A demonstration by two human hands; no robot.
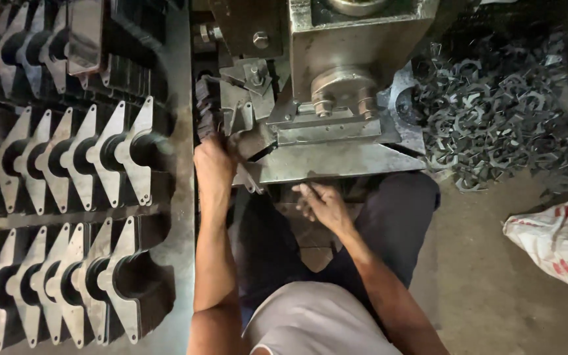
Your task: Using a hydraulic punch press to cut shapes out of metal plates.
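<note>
I sit in front of a grey metal press machine [336, 79]. My left hand [213, 164] reaches up to the machine's left side and grips a dark metal piece [209, 108] by a stack of them. My right hand [322, 202] rests below the machine's front plate [336, 161], fingers loosely spread with nothing in them that I can see. My dark trousers and pale shirt fill the bottom centre.
Rows of stamped flat metal parts with round cut-outs [67, 158] stand on edge on the left, more below [60, 283]. A heap of metal scrap pieces [501, 112] lies on the floor at right. A white sack [560, 240] sits at the right edge.
</note>
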